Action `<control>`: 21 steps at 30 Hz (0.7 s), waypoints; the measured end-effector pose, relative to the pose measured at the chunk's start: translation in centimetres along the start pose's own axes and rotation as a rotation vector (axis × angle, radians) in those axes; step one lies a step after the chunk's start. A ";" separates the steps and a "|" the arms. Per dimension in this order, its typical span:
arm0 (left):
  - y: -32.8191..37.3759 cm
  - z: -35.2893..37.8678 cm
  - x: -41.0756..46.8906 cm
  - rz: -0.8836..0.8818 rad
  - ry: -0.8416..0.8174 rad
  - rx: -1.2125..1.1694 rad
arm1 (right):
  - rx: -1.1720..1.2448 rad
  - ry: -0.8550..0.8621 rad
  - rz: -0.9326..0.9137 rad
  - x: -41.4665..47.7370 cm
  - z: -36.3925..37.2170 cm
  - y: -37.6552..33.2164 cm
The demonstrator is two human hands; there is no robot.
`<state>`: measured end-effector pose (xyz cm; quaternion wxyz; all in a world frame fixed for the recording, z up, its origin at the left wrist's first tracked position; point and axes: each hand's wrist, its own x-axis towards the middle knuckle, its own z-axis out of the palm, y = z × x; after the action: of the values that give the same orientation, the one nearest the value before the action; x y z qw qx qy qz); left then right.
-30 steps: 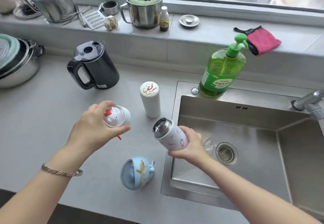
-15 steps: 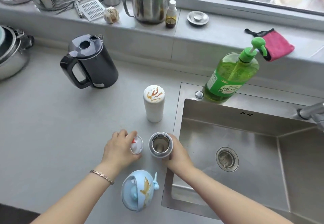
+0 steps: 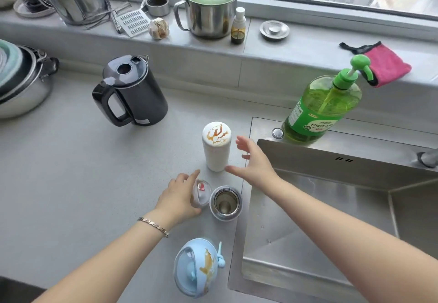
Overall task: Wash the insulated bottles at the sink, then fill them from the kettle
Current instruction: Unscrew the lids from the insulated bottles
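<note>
An open insulated bottle [image 3: 225, 204] stands upright on the grey counter beside the sink [image 3: 331, 219], its steel inside showing. My left hand [image 3: 177, 198] holds its clear domed lid [image 3: 202, 192] just left of the bottle, low at the counter. A white capped bottle [image 3: 216, 147] with an orange pattern on top stands behind them. My right hand [image 3: 252, 162] hovers open with spread fingers right beside it, not touching. A blue bottle [image 3: 196, 268] lies on its side near the counter's front edge. The black kettle [image 3: 132, 91] stands at the back left, lid closed.
A green soap pump bottle [image 3: 322, 110] stands on the sink's back rim. Steel pots [image 3: 23, 84], a mug [image 3: 208, 11], a grater and a small bottle line the left side and the windowsill. A pink cloth [image 3: 388, 65] hangs off the sill. The tap [image 3: 429, 158] is at the right edge.
My right hand stood the open bottle on the counter, let go of it and moved up beside the white bottle. My left hand brought the lid down next to the open bottle.
</note>
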<state>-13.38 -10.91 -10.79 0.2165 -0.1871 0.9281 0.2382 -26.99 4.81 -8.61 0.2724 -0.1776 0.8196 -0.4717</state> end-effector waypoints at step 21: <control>15.3 -8.5 -4.3 0.913 0.617 0.164 | -0.271 0.097 -0.364 -9.4 -9.1 -1.9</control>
<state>-19.35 -1.78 3.60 -0.1768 0.1904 0.9508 0.1688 -25.06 15.18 -0.59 0.1168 -0.3346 0.8421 -0.4065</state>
